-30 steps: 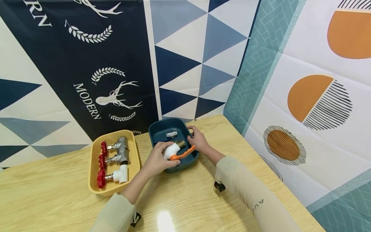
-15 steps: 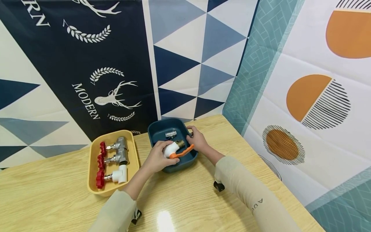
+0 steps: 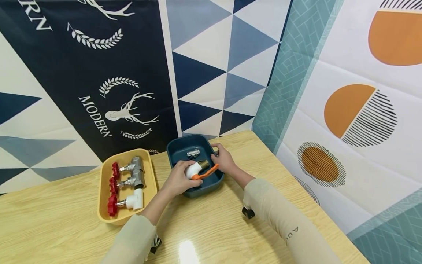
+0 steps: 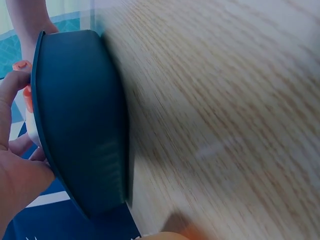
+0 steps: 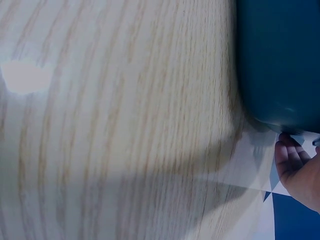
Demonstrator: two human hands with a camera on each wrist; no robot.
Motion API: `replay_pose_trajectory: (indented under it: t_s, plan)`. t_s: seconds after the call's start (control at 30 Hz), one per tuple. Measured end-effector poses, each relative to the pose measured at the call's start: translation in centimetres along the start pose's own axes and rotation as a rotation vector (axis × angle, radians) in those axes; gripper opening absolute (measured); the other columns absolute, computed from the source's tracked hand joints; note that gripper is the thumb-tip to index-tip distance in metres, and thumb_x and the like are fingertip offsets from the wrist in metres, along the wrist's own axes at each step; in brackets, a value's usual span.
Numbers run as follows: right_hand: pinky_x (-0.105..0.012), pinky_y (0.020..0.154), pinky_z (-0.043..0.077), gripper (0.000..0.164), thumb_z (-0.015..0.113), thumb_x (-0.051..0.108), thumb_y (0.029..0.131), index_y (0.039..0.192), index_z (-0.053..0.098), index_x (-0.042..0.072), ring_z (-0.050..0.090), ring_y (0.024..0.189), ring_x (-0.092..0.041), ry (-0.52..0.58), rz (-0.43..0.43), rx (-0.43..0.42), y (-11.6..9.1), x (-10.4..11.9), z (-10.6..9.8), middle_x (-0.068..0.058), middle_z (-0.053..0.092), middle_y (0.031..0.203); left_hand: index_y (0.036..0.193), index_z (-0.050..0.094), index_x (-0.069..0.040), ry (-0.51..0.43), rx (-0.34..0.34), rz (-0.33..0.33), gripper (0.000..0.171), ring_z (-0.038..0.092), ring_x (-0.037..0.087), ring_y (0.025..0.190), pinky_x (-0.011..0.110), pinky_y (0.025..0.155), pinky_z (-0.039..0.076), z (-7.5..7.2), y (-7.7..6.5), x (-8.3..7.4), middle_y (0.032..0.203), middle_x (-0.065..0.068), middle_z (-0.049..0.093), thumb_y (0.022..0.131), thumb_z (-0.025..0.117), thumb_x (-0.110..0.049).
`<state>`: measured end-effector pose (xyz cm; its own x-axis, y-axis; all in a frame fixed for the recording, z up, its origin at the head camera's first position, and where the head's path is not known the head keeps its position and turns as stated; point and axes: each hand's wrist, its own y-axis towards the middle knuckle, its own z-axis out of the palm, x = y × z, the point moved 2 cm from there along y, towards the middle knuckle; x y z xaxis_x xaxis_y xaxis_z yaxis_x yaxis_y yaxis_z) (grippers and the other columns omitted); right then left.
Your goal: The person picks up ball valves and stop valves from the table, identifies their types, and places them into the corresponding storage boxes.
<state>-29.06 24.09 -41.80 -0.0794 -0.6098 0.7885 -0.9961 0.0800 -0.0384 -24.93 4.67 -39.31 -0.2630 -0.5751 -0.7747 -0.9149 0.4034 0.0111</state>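
Note:
A white ball valve (image 3: 192, 171) with an orange lever and a brass threaded end is gripped by my left hand (image 3: 177, 179), low in the dark blue bin (image 3: 206, 191). The thumb lies on the near side, by the lever's base. My right hand (image 3: 224, 160) holds the bin's right rim, its fingers curled at the edge. A small silver valve (image 3: 193, 153) lies farther back in the same bin. The left wrist view has the bin's wall (image 4: 80, 115) covering most of the valve. In the right wrist view, the fingertips (image 5: 286, 145) meet the bin's underside edge.
Left of the blue bin stands a yellow tray (image 3: 153, 183) holding several valves with red handles (image 3: 112, 206), in grey metal and white plastic. Both containers sit on a wooden table (image 3: 211, 227) near the patterned wall (image 3: 138, 73). The table's right edge runs close beside the right arm.
The view has shifted very slightly. Both hands keep their holds on the ball valve and the bin's rim, with the valve perhaps marginally lower in the bin.

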Motion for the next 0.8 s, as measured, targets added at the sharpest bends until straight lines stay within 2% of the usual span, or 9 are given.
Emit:
replay_pose_trajectory:
  t_s: [0.27,0.53,0.8]
  plan:
    - [-0.024,0.057,0.044,0.038,0.045,0.027,0.099,0.133,0.046,0.010,0.053,0.072,-0.018,0.026,-0.042,-0.027,-0.2,0.0,-0.1,-0.013,0.058,0.092,0.127,0.054,-0.009,0.031,0.019,-0.002,0.064,0.054,0.023,0.090,0.035,0.074,0.051,-0.1,0.2,0.1,0.122,0.014,0.051,0.071,0.080,-0.026]
    - [-0.025,0.051,0.037,0.035,0.033,0.027,0.103,0.130,0.050,0.014,0.040,0.054,-0.016,0.035,-0.062,-0.041,-0.4,-0.1,0.0,-0.005,0.046,0.071,0.127,0.055,-0.008,0.058,0.032,-0.006,0.065,0.052,0.022,0.088,0.033,0.071,0.050,0.1,0.6,0.3,0.117,0.013,0.052,0.071,0.081,-0.026]
    - [-0.025,0.051,0.038,0.034,0.034,0.027,0.103,0.130,0.049,0.014,0.041,0.056,-0.015,0.023,-0.062,-0.046,-0.2,-0.3,0.0,-0.005,0.047,0.073,0.126,0.056,-0.007,0.116,0.054,0.004,0.065,0.052,0.020,0.084,0.030,0.067,0.049,0.2,1.0,0.3,0.114,0.012,0.053,0.069,0.081,-0.029]
